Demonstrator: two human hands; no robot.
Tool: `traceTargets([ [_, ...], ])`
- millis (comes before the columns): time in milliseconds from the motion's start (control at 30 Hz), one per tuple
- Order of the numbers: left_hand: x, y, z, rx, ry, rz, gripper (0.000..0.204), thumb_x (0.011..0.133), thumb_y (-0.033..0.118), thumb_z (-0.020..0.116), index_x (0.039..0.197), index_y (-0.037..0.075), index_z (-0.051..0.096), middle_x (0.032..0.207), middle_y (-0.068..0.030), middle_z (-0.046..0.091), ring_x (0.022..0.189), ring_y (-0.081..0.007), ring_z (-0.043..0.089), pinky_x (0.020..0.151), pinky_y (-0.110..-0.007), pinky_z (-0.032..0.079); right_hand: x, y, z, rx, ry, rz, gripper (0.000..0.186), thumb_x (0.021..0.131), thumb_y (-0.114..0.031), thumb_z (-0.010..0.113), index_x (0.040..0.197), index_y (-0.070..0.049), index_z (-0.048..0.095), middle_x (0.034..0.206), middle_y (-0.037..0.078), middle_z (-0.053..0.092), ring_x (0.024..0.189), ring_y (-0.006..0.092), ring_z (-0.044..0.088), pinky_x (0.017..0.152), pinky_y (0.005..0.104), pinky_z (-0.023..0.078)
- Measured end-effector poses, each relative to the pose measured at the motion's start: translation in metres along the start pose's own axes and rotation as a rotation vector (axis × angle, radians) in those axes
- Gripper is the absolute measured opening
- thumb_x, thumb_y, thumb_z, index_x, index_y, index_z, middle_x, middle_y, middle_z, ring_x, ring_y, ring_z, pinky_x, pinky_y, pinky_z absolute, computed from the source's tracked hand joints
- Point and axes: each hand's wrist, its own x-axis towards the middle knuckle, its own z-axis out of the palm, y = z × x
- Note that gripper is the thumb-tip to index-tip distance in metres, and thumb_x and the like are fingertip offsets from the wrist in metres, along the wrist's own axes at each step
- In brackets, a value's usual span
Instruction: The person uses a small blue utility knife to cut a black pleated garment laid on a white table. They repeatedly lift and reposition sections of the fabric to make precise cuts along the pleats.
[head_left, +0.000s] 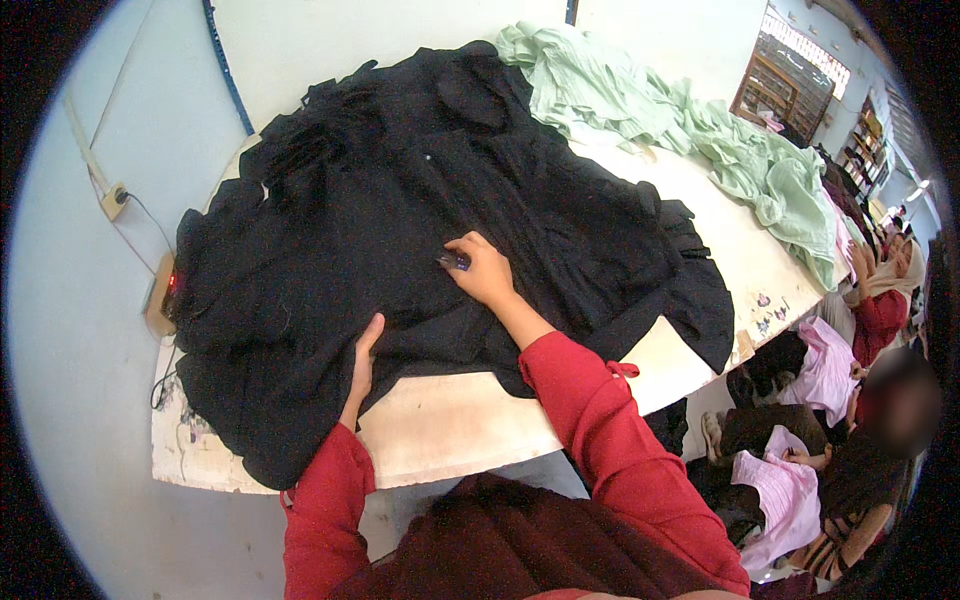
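A large heap of black cloth point(330, 230), apparently a garment or several, lies rumpled over most of the table. My right hand point(485, 272) is closed around a small dark tool point(454, 261), just over the middle of the cloth. The tool's kind is too small to tell, as the fingers cover much of it. At the near edge of the heap, my left hand point(363, 372) grips the black cloth. Its thumb stands out on top, while the other fingers are hidden by the folds.
Pale green cloth point(640, 105) runs along the table's far right edge. The pale table top point(450, 425) shows at the front. A wall socket point(115, 200) with a plugged-in cord is at left, near a box with a red light point(163, 292). People sit at right with pink cloth point(785, 495).
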Motion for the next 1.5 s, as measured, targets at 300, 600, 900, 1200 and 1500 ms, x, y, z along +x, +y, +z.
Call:
traceTargets([
  [300, 0.015, -0.02, -0.022, -0.022, 0.02, -0.05, 0.101, 0.079, 0.069, 0.057, 0.149, 0.007, 0.019, 0.156, -0.0076, 0.014, 0.143, -0.0283, 0.012, 0.109, -0.061, 0.008, 0.001, -0.006, 0.004, 0.025, 0.008, -0.022, 0.027, 0.076, -0.02, 0.07, 0.101, -0.011, 0.068, 0.096, 0.006, 0.063, 0.09, 0.029, 0.064, 0.074, 0.0371, 0.051],
  [600, -0.014, 0.026, 0.008, -0.091, -0.008, -0.065, 0.098, 0.081, 0.073, 0.051, 0.15, 0.012, 0.016, 0.151, -0.005, 0.023, 0.128, -0.0241, 0.029, 0.099, -0.047, 0.027, 0.0, -0.007, 0.003, -0.006, 0.021, 0.015, 0.023, 0.078, -0.023, 0.07, 0.099, -0.012, 0.069, 0.099, 0.004, 0.063, 0.092, 0.0273, 0.064, 0.076, 0.036, 0.051],
  [900, -0.019, 0.032, 0.019, -0.245, -0.11, 0.042, 0.111, 0.077, 0.073, 0.056, 0.151, 0.005, 0.007, 0.158, -0.0107, 0.001, 0.144, -0.0334, 0.003, 0.112, -0.057, 0.009, 0.003, 0.005, 0.005, -0.012, 0.103, -0.085, 0.02, 0.077, -0.024, 0.072, 0.094, -0.012, 0.07, 0.093, 0.006, 0.065, 0.088, 0.0268, 0.065, 0.076, 0.0353, 0.051],
  [1200, -0.116, 0.011, 0.025, -0.566, -0.064, 0.035, 0.05, 0.098, 0.038, 0.048, 0.134, 0.004, 0.046, 0.134, -0.0108, 0.051, 0.123, -0.0241, 0.05, 0.106, -0.04, 0.038, -0.066, -0.1, -0.043, 0.565, -0.09, -0.191, 0.021, 0.077, -0.02, 0.076, 0.092, -0.007, 0.071, 0.083, 0.002, 0.065, 0.077, 0.0115, 0.059, 0.06, 0.0252, 0.041],
  [1500, -0.153, 0.015, 0.026, -0.813, -0.24, -0.176, 0.033, 0.097, 0.039, 0.049, 0.104, 0.009, 0.059, 0.097, -0.0061, 0.062, 0.091, -0.0154, 0.062, 0.081, -0.033, 0.049, -0.178, -0.12, -0.029, 0.436, -0.266, -0.268, 0.032, 0.067, -0.004, 0.071, 0.098, -0.009, 0.068, 0.098, 0.007, 0.061, 0.087, 0.0266, 0.065, 0.071, 0.0343, 0.052],
])
